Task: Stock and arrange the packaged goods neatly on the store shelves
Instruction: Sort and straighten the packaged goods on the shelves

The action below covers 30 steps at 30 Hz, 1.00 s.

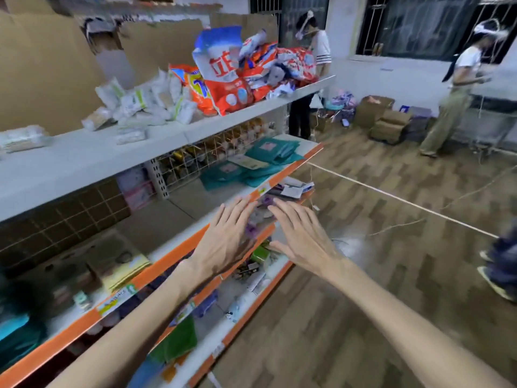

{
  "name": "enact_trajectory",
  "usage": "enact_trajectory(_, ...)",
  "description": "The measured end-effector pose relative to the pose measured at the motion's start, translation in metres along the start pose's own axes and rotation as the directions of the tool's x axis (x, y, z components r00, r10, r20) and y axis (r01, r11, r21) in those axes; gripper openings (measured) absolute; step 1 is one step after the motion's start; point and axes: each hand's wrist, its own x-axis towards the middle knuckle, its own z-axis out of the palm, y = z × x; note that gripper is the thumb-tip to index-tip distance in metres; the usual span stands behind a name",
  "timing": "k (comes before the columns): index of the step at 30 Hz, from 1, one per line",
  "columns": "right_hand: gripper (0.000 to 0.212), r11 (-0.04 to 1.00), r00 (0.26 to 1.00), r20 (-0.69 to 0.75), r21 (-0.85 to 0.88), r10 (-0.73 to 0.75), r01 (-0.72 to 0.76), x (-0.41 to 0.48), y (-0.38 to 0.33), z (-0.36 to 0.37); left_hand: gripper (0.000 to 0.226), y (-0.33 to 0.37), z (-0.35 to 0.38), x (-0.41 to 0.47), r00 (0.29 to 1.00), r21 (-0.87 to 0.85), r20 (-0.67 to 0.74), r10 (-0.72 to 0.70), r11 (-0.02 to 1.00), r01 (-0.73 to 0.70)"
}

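Note:
My left hand point(225, 236) and my right hand point(300, 236) are both stretched out flat, palms down, fingers apart, over the orange front edge of the second shelf point(173, 252). Neither holds anything. Between and below them lie small purple packets point(258, 217) on a lower shelf, partly hidden by my hands. Teal flat packages point(251, 166) lie on the second shelf further along. The top shelf point(92, 158) carries white packets point(145, 103) and a heap of orange and blue bags point(232, 77). The picture is blurred by motion.
Lower shelves hold a green box point(260, 253), green bags point(174, 343) and mixed small goods. Two people stand at the far end and right. Cardboard boxes point(383, 119) sit on the wooden floor. A white cord point(391, 196) crosses the floor. Someone's feet point(500, 270) are at the right edge.

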Motion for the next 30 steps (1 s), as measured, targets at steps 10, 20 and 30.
enact_trajectory(10, 0.064, 0.964, 0.992, 0.015, 0.233, 0.126, -0.126, -0.013, 0.083, 0.015, 0.080, 0.031, 0.030, 0.078, 0.996, -0.135, 0.013, 0.090, 0.987, -0.088)
enact_trajectory(20, 0.061, 0.985, 0.986, 0.111, 0.108, 0.124, -0.136, 0.072, 0.204, 0.075, 0.075, 0.006, 0.115, 0.228, 0.996, -0.276, -0.013, 0.087, 0.957, -0.087)
enact_trajectory(30, 0.059, 0.993, 0.990, 0.125, 0.091, 0.061, -0.072, 0.186, 0.294, 0.135, 0.076, -0.049, 0.164, 0.337, 0.999, -0.306, 0.039, -0.026, 0.951, 0.036)
